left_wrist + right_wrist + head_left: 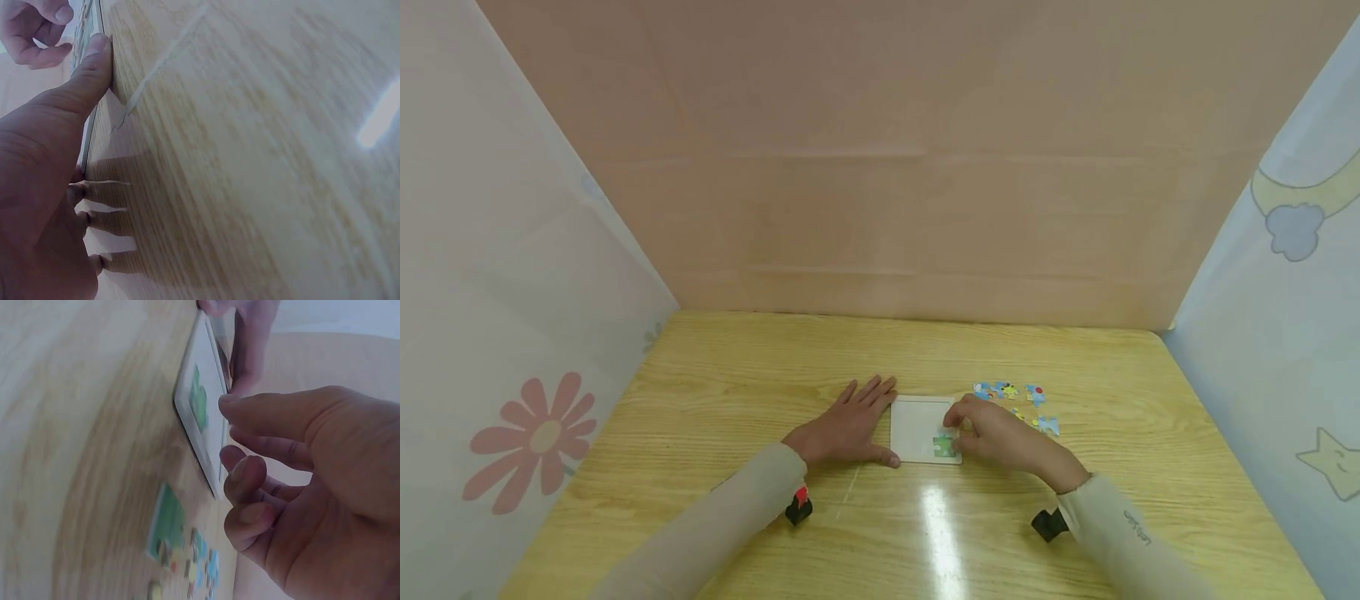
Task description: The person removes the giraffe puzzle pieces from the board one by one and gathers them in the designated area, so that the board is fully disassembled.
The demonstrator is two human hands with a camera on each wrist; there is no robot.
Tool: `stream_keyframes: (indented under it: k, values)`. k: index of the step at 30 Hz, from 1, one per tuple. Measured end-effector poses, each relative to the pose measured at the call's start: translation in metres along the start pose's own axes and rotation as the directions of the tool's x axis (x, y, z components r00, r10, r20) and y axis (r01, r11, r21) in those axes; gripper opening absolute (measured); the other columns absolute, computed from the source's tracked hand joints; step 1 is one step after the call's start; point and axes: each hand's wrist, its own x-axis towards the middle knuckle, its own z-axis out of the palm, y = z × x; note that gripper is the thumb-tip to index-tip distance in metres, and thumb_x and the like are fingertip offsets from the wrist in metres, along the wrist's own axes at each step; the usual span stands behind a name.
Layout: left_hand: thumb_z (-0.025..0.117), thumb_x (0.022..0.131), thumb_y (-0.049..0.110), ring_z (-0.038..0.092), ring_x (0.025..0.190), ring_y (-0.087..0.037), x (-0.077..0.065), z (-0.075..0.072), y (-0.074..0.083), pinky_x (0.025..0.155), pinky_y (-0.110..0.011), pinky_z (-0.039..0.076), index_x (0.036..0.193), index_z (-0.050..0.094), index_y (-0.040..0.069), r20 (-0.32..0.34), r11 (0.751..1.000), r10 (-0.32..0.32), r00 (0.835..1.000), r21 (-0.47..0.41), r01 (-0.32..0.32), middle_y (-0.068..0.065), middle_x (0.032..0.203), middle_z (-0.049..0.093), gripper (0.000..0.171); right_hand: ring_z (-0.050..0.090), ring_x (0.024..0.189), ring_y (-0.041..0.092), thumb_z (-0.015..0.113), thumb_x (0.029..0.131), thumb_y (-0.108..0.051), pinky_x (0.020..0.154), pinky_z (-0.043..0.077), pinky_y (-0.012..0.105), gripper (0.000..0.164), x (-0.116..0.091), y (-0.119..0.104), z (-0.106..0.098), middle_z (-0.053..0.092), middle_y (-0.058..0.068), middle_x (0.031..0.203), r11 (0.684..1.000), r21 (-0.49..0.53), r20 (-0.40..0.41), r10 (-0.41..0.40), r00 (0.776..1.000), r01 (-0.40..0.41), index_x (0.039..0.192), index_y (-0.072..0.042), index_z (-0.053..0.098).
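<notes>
A white puzzle board (913, 423) with a raised rim lies on the table. One green jigsaw piece (943, 447) sits inside it at the near right corner; the same green piece (199, 400) shows in the right wrist view. Along the board's left edge rests my left hand (850, 423), fingers spread and thumb (94, 59) at the near corner. Over the board's right side hovers my right hand (996, 433), its fingers loosely bent with nothing between them. Beyond it, several loose jigsaw pieces (982, 390) lie on the table, partly hidden by that hand.
The wooden table (737, 375) has a pale scratch near the board and a bright light reflection in front. Another green piece (166, 524) lies beside the board among the loose ones. A plain back panel (880, 208) and patterned side cloths (542, 333) enclose the table.
</notes>
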Motion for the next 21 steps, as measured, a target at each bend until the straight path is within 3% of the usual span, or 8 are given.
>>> stream_keyframes:
  k: [3,10,21]
  values:
    - [0.068,0.09,0.076,0.002,0.171,-0.027,0.001,0.0,0.0,0.138,-0.058,0.005,0.172,0.019,0.011,-0.002,1.0,0.0,1.0,0.003,0.0,-0.002,0.183,0.005,0.115,0.059,0.089,0.009,0.079,0.096,-0.017,0.078,0.053,0.025,0.025,0.003,-0.006,0.005,0.065,0.001,0.114,0.998,-0.06,0.011,0.036,0.999,-0.035,0.119,-0.01,0.074]
    - [0.068,0.091,0.075,0.003,0.171,-0.028,0.0,-0.002,0.002,0.138,-0.058,0.006,0.172,0.019,0.01,0.004,1.0,0.007,1.0,0.01,-0.007,-0.003,0.183,0.005,0.115,0.053,0.071,0.006,0.084,0.093,-0.027,0.062,0.047,0.023,0.036,0.001,-0.021,0.01,0.058,-0.003,0.112,0.986,-0.111,0.053,0.13,0.99,-0.124,0.124,-0.014,0.072]
    - [0.069,0.09,0.075,0.004,0.171,-0.028,0.002,0.0,0.001,0.137,-0.059,0.008,0.171,0.022,0.011,-0.003,1.0,-0.009,1.0,0.015,0.009,-0.003,0.183,0.007,0.114,0.052,0.073,0.005,0.084,0.094,-0.026,0.065,0.046,0.022,0.04,-0.001,-0.027,0.013,0.059,-0.004,0.107,0.982,-0.168,0.055,0.093,0.994,-0.083,0.128,-0.014,0.067]
